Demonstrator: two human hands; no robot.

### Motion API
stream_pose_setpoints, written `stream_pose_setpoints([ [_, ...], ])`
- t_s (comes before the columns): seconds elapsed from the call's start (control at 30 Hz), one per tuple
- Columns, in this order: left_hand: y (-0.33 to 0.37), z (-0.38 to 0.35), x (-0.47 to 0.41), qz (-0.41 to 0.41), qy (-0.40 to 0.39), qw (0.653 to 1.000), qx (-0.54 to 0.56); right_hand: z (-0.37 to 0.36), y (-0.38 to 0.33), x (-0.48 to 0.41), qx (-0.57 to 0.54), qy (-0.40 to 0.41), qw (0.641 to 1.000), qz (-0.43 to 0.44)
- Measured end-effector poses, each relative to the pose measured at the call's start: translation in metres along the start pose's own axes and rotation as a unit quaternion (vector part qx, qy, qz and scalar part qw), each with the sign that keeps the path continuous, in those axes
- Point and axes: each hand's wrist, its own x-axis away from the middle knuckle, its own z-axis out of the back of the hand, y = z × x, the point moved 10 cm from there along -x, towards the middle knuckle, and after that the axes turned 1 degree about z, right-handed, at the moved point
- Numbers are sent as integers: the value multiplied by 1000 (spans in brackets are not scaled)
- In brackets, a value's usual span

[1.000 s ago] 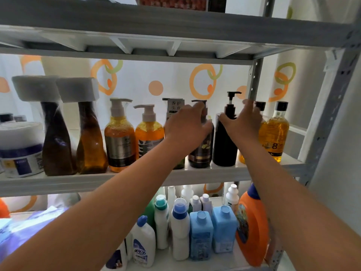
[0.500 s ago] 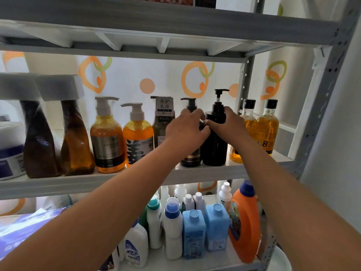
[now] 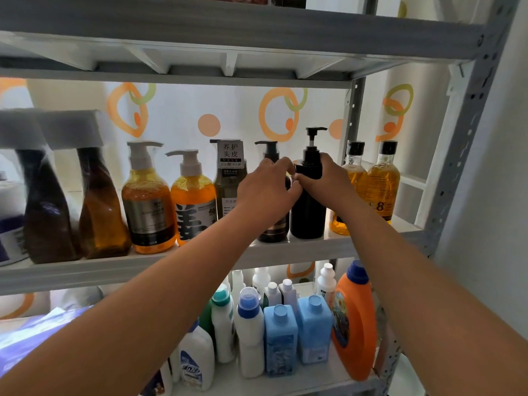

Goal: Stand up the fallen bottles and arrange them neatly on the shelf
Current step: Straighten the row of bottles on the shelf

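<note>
Bottles stand upright in a row along the middle shelf point(image 3: 314, 250), which crosses the centre of the frame. Going from the left edge, we see two dark brown bottles point(image 3: 48, 212) with white foam caps, then two orange pump bottles point(image 3: 148, 207), then a grey-green bottle point(image 3: 228, 184) with a printed tag at its neck. Just right of centre our left hand point(image 3: 267, 192) is curled in front of a dark pump bottle point(image 3: 271, 224), hiding most of it; we cannot tell whether the fingers actually grip it. Touching it fingertip to fingertip, our right hand point(image 3: 328, 181) is wrapped around the shoulder of a black pump bottle point(image 3: 308, 212), which stands on the shelf just beside the dark one. Further right, behind the right hand, two amber bottles point(image 3: 383, 181) with black caps stand close together near the shelf post. In the lower right of the frame, an orange jug point(image 3: 354, 321) stands on the shelf below, beside two blue bottles point(image 3: 297, 335).
</note>
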Motion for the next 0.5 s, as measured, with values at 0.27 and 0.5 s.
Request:
stream_pose_setpoints([
  [0.27,18,2,0,-12,45,998,50,21,-7,6,63,64,995,36],
  [0.5,75,-23,1,-76,31,997,9,112,38,50,12,327,945,13],
])
